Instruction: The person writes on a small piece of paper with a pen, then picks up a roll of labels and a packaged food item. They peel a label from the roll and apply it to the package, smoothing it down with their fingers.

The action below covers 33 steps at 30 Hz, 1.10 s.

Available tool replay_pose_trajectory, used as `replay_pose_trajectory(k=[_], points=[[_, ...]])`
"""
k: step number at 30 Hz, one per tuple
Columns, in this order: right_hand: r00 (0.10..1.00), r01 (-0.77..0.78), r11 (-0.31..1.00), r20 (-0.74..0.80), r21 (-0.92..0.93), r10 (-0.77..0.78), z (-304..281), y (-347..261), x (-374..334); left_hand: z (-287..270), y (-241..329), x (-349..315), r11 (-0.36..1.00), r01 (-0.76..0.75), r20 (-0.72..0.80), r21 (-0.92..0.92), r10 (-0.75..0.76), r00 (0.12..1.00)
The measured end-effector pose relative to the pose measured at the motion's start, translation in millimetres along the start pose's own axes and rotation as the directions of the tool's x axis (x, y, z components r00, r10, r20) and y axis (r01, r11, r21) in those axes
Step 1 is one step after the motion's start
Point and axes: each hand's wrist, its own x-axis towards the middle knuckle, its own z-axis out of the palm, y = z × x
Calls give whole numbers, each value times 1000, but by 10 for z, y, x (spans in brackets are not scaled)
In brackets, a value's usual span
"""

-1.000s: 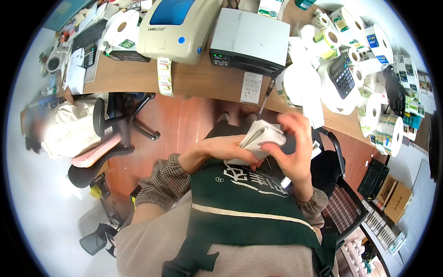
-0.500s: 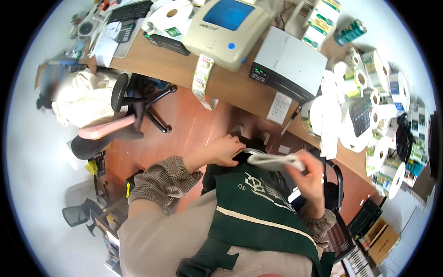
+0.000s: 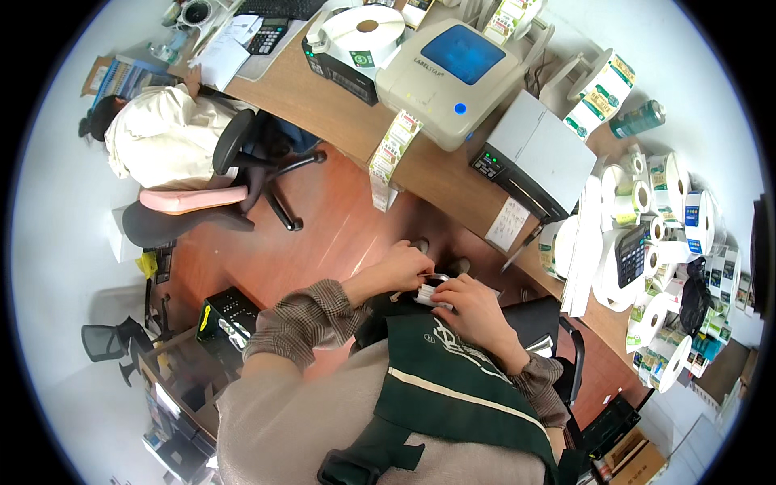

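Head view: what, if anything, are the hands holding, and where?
Both the left hand and right hand grip a small white bundle between them at the apron's top edge; exact hold points are hidden.

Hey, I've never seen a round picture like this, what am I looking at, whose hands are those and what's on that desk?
The picture comes from a wide camera worn on a person's head, looking down, so edges bend. The left hand and right hand meet at the lap, both touching a small pale bundle; what it is I cannot tell. Ahead runs a wooden desk with a beige label printer, a grey box, a black calculator and many label rolls. Another person sits at the far left.
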Motion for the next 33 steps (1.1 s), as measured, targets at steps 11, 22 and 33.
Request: replay_pose_trajectory(k=[11,22,33], points=[[981,-171,985,-89,-3,170,227,-114,52,-79,-558,-293,807,37,-30,-590,-68,997],[827,-381,912,-385,151,409,231,-130,32,-39,-1992,366,366,276,-168,-889,-820,547],[701,-493,854,-507,164,502,266,-73,0,-299,-1833,749,464,219,-181,-858,-673,717]])
